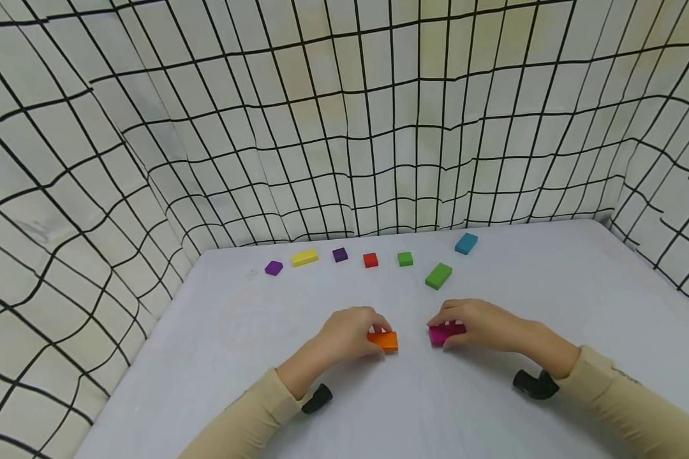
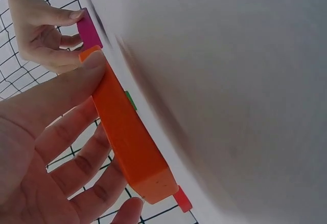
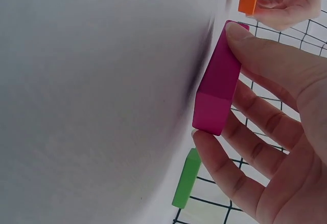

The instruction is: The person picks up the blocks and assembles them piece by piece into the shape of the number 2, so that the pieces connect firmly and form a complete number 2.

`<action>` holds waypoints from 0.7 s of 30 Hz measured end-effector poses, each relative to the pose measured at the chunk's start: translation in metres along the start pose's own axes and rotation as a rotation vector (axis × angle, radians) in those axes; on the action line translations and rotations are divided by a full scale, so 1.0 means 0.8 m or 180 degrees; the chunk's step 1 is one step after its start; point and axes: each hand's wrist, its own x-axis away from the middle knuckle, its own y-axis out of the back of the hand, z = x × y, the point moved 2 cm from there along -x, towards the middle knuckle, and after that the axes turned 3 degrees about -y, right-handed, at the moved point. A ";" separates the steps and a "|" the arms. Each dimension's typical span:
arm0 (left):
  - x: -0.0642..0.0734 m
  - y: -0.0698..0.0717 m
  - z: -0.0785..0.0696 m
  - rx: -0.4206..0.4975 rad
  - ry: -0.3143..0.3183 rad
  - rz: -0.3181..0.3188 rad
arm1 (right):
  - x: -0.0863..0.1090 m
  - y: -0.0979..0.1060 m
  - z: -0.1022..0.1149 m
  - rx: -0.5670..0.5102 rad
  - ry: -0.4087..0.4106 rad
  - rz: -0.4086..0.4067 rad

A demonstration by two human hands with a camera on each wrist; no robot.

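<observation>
Near the middle of the white table, my left hand [image 1: 350,333] pinches an orange block [image 1: 387,342] between thumb and fingers. In the left wrist view the thumb lies along one end of the orange block [image 2: 130,137]. A short gap to the right, my right hand [image 1: 485,326] grips a magenta block [image 1: 444,333]. The right wrist view shows the thumb on one end of the magenta block [image 3: 219,81] and fingertips at its other side. The two blocks are apart, their near ends facing each other.
Along the back lie a purple block [image 1: 274,268], a yellow block [image 1: 304,257], a dark purple block [image 1: 340,255], a red block [image 1: 370,260], a small green block [image 1: 405,259], a longer green block [image 1: 439,276] and a blue block [image 1: 466,243]. Black netting [image 1: 344,137] surrounds the table [image 1: 218,357].
</observation>
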 end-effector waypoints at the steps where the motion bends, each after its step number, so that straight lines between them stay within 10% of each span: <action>1: -0.001 0.000 -0.002 -0.0002 -0.0015 0.0013 | -0.001 -0.001 0.000 0.0006 -0.0001 0.0006; 21: -0.020 -0.006 -0.024 0.0024 -0.0022 0.0179 | -0.007 -0.006 0.003 -0.0134 -0.0085 0.0047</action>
